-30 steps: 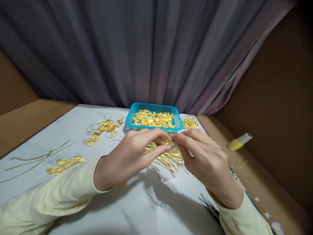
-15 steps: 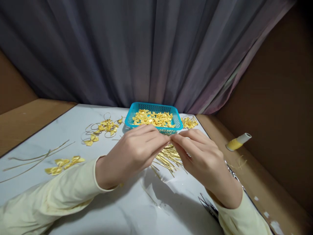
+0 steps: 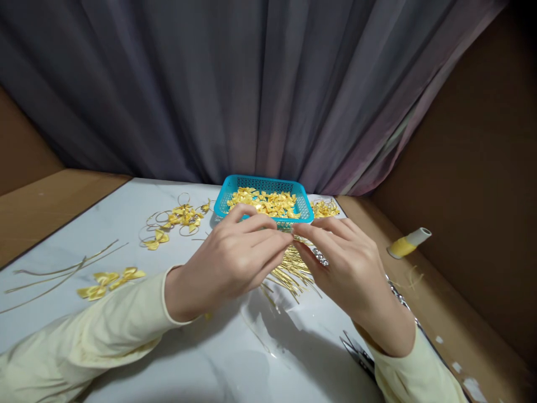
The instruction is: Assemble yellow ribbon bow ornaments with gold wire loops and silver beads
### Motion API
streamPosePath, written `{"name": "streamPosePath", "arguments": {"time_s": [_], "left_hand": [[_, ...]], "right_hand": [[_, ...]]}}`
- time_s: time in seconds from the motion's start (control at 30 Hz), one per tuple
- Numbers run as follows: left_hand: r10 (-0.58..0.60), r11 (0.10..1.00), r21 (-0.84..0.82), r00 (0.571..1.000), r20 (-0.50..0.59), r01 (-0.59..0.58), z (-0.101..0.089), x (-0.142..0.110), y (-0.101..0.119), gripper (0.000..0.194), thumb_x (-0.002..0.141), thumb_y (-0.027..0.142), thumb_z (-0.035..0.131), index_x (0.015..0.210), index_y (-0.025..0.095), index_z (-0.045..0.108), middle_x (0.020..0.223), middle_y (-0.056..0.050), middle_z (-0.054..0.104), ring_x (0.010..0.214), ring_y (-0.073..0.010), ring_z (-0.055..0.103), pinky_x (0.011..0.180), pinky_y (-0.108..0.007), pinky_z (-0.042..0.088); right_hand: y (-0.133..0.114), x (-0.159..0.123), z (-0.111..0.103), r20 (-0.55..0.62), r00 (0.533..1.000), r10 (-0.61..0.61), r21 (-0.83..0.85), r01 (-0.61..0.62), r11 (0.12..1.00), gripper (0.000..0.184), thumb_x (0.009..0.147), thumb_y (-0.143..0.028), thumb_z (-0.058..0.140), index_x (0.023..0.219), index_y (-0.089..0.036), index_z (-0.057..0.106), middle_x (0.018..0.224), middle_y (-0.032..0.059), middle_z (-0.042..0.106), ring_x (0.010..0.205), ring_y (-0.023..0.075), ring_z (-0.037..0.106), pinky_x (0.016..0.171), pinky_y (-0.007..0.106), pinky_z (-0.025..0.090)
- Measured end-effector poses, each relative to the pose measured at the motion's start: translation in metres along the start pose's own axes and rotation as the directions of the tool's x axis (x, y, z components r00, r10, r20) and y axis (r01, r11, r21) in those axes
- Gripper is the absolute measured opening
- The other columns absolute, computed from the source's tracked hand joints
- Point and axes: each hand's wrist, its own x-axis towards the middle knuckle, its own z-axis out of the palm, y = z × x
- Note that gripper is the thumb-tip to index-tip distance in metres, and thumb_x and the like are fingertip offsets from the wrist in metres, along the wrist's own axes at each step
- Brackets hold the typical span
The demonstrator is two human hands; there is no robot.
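Note:
My left hand (image 3: 239,263) and my right hand (image 3: 346,263) meet fingertip to fingertip in front of the blue basket (image 3: 309,211). Both are closed in a pinch; whatever lies between the fingertips is hidden or too small to name. Under and behind them spreads a bundle of gold twist ties (image 3: 291,268). A shiny silver beaded piece (image 3: 321,256) shows between my right thumb and fingers, and I cannot tell whether it is held. Yellow ribbon bows (image 3: 268,204) fill the basket.
Left on the white table lie bows with wire loops (image 3: 182,218), loose bows (image 3: 109,281) and gold ties (image 3: 62,274). More bows (image 3: 325,209) sit right of the basket. Scissors (image 3: 356,352), a silver beaded strand (image 3: 398,294) and a yellow-wrapped tube (image 3: 409,243) are at the right.
The fingers of both hands have shifted a little, with my left fingers lifted and more spread. More of the silver piece by my right hand shows now.

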Motion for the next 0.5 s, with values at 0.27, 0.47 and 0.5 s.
{"name": "streamPosePath", "arguments": {"time_s": [0.27,0.47,0.5], "left_hand": [[-0.094,0.984,-0.155,0.995,-0.022,0.090,-0.001,0.000,0.001,0.014,0.080,0.011,0.056,0.092,0.013,0.063,0.079,-0.003,0.069,0.074,-0.0146,0.060,0.070,-0.031,0.040],[-0.324,0.900,-0.323,0.945,-0.049,0.292,-0.003,0.005,0.001,0.010,0.077,0.017,0.061,0.085,0.015,0.067,0.078,-0.003,0.070,0.073,-0.0145,0.060,0.071,-0.030,0.044],[-0.374,0.876,-0.346,0.926,-0.051,0.335,-0.004,0.006,0.001,0.009,0.077,0.018,0.062,0.083,0.016,0.068,0.079,-0.003,0.070,0.075,-0.0146,0.060,0.073,-0.029,0.045]], "right_hand": [[-0.003,-0.002,0.001,0.059,0.989,0.138,0.066,-0.142,0.988,0.013,0.082,-0.018,0.054,0.086,-0.014,0.066,0.076,0.0074,0.066,0.069,0.0177,0.058,0.062,0.030,0.044],[0.006,0.005,0.002,0.593,0.735,0.329,0.532,-0.664,0.525,0.026,0.087,-0.035,0.046,0.099,-0.019,0.063,0.087,0.0049,0.066,0.077,0.0148,0.061,0.064,0.026,0.049],[0.008,0.006,0.005,0.654,0.696,0.297,0.558,-0.708,0.433,0.030,0.088,-0.039,0.044,0.097,-0.018,0.063,0.085,0.0051,0.066,0.076,0.0144,0.061,0.062,0.025,0.049]]}}
